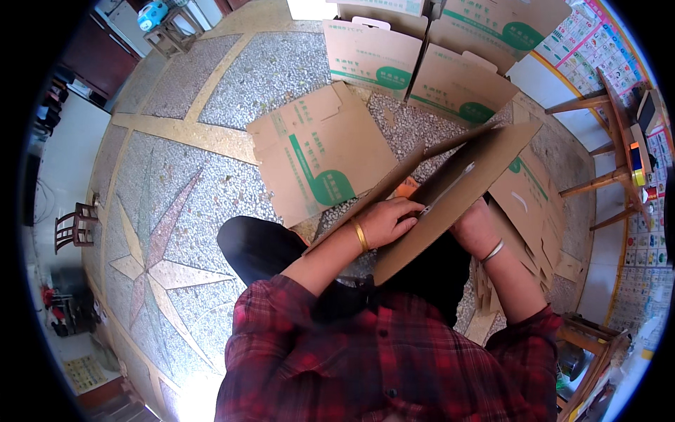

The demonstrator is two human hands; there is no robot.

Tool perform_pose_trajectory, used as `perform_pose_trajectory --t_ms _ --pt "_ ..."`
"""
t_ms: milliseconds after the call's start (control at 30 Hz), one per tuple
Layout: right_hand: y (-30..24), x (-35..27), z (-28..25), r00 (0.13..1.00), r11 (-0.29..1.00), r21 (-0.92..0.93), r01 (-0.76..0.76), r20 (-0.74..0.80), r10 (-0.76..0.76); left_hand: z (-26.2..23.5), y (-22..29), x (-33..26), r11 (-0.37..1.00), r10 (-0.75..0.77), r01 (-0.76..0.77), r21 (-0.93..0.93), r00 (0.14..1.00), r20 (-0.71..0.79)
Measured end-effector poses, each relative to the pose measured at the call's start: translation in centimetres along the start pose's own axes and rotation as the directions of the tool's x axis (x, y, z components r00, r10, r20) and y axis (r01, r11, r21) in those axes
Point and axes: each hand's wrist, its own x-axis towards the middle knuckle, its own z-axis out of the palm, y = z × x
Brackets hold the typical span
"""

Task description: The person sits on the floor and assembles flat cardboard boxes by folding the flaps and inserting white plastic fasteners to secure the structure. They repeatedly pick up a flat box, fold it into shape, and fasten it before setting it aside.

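A folded brown cardboard carton (478, 184) stands on edge before me, its panels spread in a narrow V. My left hand (391, 221), with a gold bangle at the wrist, reaches between the panels. Its thumb and fingers close at the inner face of the right panel, at the end of a narrow white strip (447, 191) lying along a slot. My right hand (476, 228), wearing a silver bangle, is against the outer side of that same panel. The panel hides its fingers. Some orange shows between the panels beyond my left hand.
One flattened carton (281, 144) with green print lies on the speckled floor ahead. Several set-up cartons (373, 60) stand at the far side. More flat cartons (538, 211) are stacked to my right, beside a wooden stool (612, 133). A small chair (76, 226) stands far left.
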Motion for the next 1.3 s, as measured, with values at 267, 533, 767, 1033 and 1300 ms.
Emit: perform_pose_trajectory --t_ms 267,533,767,1033,1300 --pt "1.0 -0.6 -0.8 0.999 0.999 -0.021 -0.041 0.006 0.041 0.0 -1.0 -0.4 0.999 0.048 -0.051 0.019 0.990 0.134" --pt "2.4 -1.1 -2.3 0.997 0.999 -0.026 -0.023 0.078 0.025 0.5 -0.4 0.2 0.996 -0.006 -0.011 0.089 0.983 0.183" --pt "3.2 -1.7 -4.4 1.000 1.000 0.001 0.023 -0.016 -0.023 0.9 -0.5 0.3 0.997 -0.046 0.030 0.074 0.973 0.225" --pt "-0.4 2.1 -10.6 0.977 0.996 -0.089 -0.031 -0.212 0.012 1.5 0.0 -0.1 0.991 -0.002 -0.018 0.132 0.989 0.149" --pt "3.3 5.2 -9.1 0.992 0.978 -0.185 0.094 0.101 -0.076 1.4 -0.6 -1.0 0.946 -0.323 0.322 0.043 0.947 0.003"
